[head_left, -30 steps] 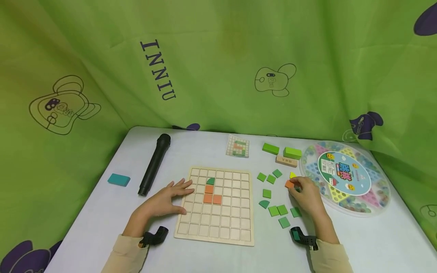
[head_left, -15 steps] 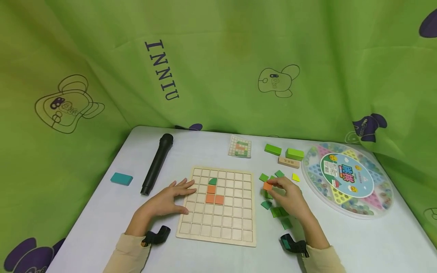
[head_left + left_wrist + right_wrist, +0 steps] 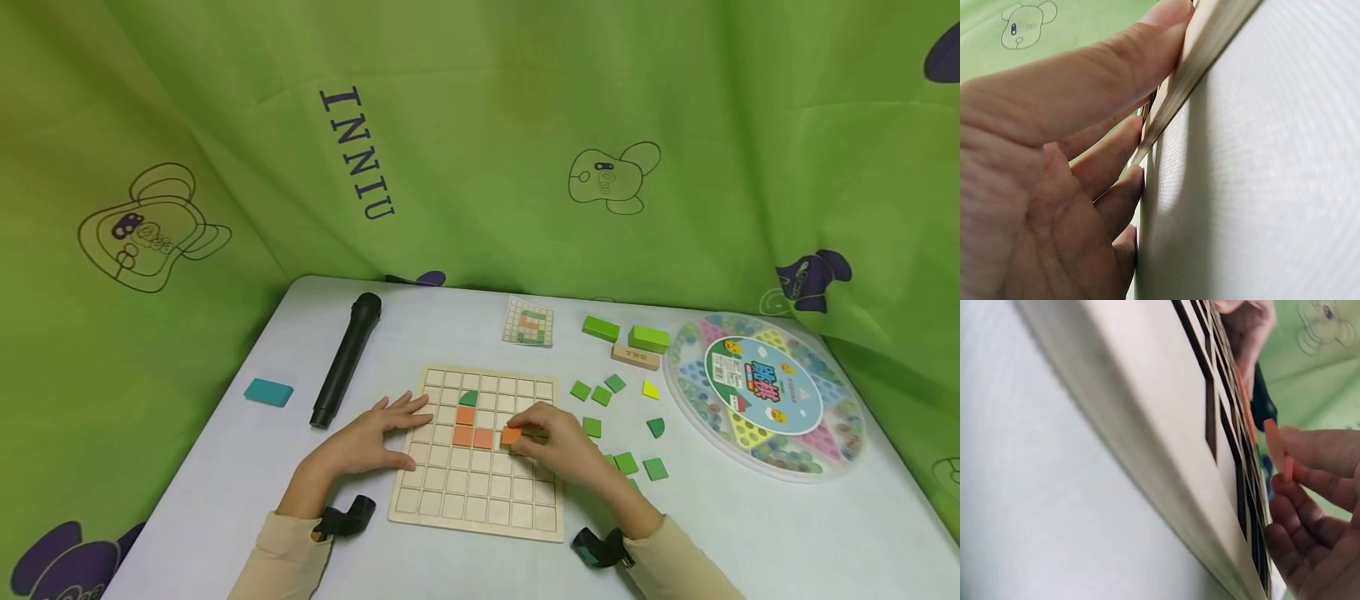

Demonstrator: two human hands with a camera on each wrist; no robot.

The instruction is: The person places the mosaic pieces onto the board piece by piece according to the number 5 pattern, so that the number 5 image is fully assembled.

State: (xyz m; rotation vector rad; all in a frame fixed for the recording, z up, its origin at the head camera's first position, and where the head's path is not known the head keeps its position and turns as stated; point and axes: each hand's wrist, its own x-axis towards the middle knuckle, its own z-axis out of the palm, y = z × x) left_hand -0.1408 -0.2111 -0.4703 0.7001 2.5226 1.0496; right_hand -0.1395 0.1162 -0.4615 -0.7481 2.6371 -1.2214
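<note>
Left of centre, the left hand [image 3: 377,439], spread and gripping nothing, touches the board [image 3: 472,482], four tiles [image 3: 462,436] already in its squares; mid-frame, the right hand [image 3: 558,442] pinches at least one orange piece [image 3: 512,436] above it; at right, loose pieces [image 3: 655,469] lie unplaced.

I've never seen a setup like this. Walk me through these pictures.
There is no machine doing the work: a person uses two bare hands. The wide picture comes from a camera worn on the head, looking forward and down; the two close ones come from a small black camera on each wrist.

On the white table lies a pale wooden grid board, with three square orange tiles and one green quarter-round tile set on it. Around it are flat green squares, a black microphone and a round see-through case, among other things.

The left hand rests at the board's left edge. The right hand pinches at least one flat orange tile over the board.
</note>
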